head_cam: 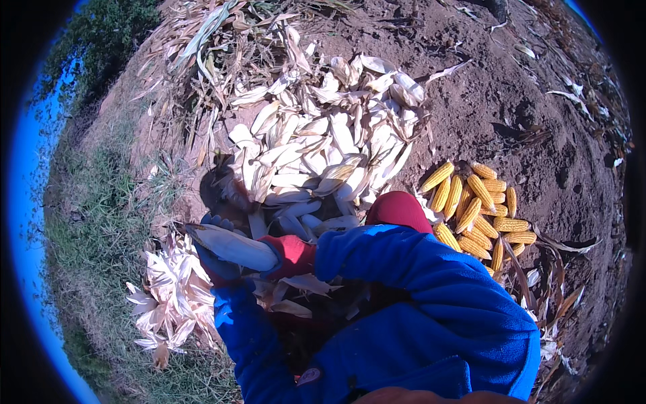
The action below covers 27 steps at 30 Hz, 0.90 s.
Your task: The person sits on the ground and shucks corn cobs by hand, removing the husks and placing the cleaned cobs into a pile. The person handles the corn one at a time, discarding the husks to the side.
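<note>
A maize ear in its pale dry husk (237, 247) lies slantwise in my gloved left hand (214, 262), its darker tip pointing up and left. Blue-grey glove fingers show along the ear's far side. My right hand (291, 255) meets the near end of the ear; only its red glove cuff shows clearly, and its fingers are mostly hidden. Just beyond both hands spreads a heap of unhusked maize ears (323, 146), partly in my shadow. Loose empty husks (176, 298) are piled to the left of my left hand.
Several bare yellow maize cobs (477, 212) lie in a pile on the brown soil (504, 96) at right, beside my red-clad knee (398, 209). Dry maize stalks (217, 55) lie at the top. Grass (96, 227) covers the left side.
</note>
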Available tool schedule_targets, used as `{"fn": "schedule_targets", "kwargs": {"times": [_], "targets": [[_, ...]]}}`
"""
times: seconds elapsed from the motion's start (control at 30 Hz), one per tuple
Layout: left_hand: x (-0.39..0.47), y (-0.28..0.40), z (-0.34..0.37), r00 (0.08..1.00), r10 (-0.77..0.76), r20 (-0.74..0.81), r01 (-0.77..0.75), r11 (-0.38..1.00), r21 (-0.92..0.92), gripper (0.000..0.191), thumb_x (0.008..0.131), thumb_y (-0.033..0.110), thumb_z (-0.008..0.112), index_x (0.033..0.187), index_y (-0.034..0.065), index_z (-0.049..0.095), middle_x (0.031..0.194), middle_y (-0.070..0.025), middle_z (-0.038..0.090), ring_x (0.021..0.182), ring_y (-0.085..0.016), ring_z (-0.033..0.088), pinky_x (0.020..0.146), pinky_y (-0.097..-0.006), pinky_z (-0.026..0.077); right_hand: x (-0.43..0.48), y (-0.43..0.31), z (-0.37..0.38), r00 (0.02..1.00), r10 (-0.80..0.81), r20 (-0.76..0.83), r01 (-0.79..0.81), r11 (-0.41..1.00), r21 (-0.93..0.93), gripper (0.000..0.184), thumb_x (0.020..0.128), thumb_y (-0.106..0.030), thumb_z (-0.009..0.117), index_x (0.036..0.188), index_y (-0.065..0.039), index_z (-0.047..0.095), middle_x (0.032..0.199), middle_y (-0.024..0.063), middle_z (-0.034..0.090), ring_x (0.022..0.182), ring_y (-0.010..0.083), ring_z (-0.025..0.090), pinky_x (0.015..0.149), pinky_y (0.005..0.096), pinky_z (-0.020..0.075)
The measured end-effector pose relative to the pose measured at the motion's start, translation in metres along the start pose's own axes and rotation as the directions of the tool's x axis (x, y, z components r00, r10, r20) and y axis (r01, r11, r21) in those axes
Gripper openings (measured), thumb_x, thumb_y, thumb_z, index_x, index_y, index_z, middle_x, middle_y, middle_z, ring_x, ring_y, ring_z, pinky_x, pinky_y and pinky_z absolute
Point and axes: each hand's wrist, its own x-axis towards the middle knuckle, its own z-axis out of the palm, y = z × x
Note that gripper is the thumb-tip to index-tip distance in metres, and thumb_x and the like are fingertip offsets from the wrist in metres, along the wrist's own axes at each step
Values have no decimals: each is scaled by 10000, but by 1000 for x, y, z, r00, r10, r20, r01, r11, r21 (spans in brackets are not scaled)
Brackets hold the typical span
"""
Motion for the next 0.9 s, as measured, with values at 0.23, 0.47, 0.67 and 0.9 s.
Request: {"fn": "schedule_targets", "kwargs": {"times": [0.23, 0.47, 0.67, 0.9], "targets": [[5, 7, 10, 997, 6, 76, 7, 986, -169, 632, 985, 494, 296, 1380, 5, 363, 1291, -175, 508, 1144, -297, 549, 1014, -467, 423, -2, -6, -4, 998, 0, 58, -2, 999, 45, 807, 621, -381, 835, 1280, -101, 463, 1149, 179, 618, 1060, 342, 606, 905, 427, 477], [-4, 28, 36, 992, -113, 56, 126, 916, -381, 748, 946, 618, 249, 1385, 23, 366, 1297, -190, 503, 1159, -310, 529, 1037, -505, 375, 4, 10, 7, 957, 42, 286, -119, 958, 260, 788, 641, -327, 844, 1298, -92, 477, 1191, 126, 605, 1110, 248, 581, 946, 396, 454], [12, -1, -2, 987, -149, 54, 158, 945, -285, 588, 985, 529, 325, 1244, 36, 514, 1047, -108, 626, 905, -236, 617, 857, -367, 503, 10, 36, 12, 924, 52, 379, -277, 774, 569, 658, 790, -265, 744, 1340, -42, 459, 1249, 102, 573, 1151, 188, 535, 980, 360, 419], [-5, -20, -15, 983, 184, 7, -168, 882, 439, 455, 1021, 400, 334, 1188, 45, 565, 1078, -81, 636, 933, -185, 618, 830, -311, 501, 12, 29, 13, 893, 210, 398, -389, 805, 448, 656, 780, -128, 732, 1356, -39, 430, 1237, 100, 575, 1123, 193, 549, 947, 371, 459]]}}
